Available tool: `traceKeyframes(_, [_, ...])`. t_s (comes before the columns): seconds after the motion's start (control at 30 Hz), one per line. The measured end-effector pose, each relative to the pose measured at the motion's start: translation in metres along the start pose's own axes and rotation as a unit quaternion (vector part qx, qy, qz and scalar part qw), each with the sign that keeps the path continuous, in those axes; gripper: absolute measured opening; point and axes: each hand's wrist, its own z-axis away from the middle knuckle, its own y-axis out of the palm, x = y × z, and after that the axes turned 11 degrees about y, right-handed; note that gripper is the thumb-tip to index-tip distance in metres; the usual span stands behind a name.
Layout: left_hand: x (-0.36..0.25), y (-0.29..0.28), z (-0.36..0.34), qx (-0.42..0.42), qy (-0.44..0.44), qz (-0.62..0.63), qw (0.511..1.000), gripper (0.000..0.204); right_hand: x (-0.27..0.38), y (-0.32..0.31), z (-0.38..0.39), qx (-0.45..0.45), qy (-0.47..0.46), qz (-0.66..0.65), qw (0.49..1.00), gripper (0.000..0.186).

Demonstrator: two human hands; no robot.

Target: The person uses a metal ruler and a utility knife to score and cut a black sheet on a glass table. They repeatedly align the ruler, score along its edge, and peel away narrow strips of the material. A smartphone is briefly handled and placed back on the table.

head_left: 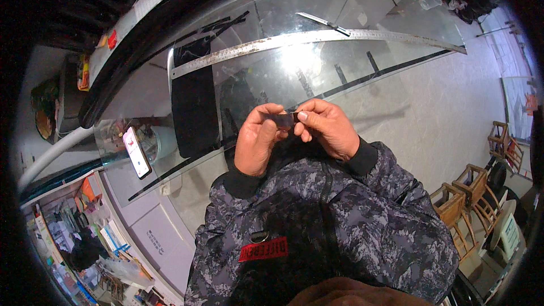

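Black strip (286,119) was pinched taut between both hands, raised above the glass-topped table (396,107) | left hand (258,139) closed on one end | right hand (326,127) closed on other | steel ruler (317,38) left lying across glass.

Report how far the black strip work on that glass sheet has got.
Done, as it looks: several black strips already lie on the glass sheet, below the long metal ruler. In hand: left hand and right hand pinch a short dark strip piece between them above the glass. Left: that piece is not yet on the glass.
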Motion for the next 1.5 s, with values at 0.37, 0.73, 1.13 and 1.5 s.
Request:
traceKeyframes(0.37, [0.002,0.023,-0.007,0.047,0.006,-0.203,0.978,0.068,-0.004,0.004,-0.004,-0.03,-0.038,-0.017,0.999,0.016])
traceKeyframes(0.73, [-0.004,0.017,-0.036,-0.078,0.072,-0.253,0.962,0.026,0.012,0.004,-0.014,-0.045,-0.048,0.002,0.998,0.015])
traceKeyframes(1.13, [-0.005,0.007,-0.045,-0.102,0.073,-0.224,0.966,0.023,0.036,-0.003,-0.04,0.031,-0.035,-0.037,0.998,0.028])
traceKeyframes(1.5, [0.001,-0.005,-0.041,-0.087,0.09,-0.162,0.979,0.02,0.041,-0.004,-0.052,0.041,-0.024,-0.047,0.998,0.022])
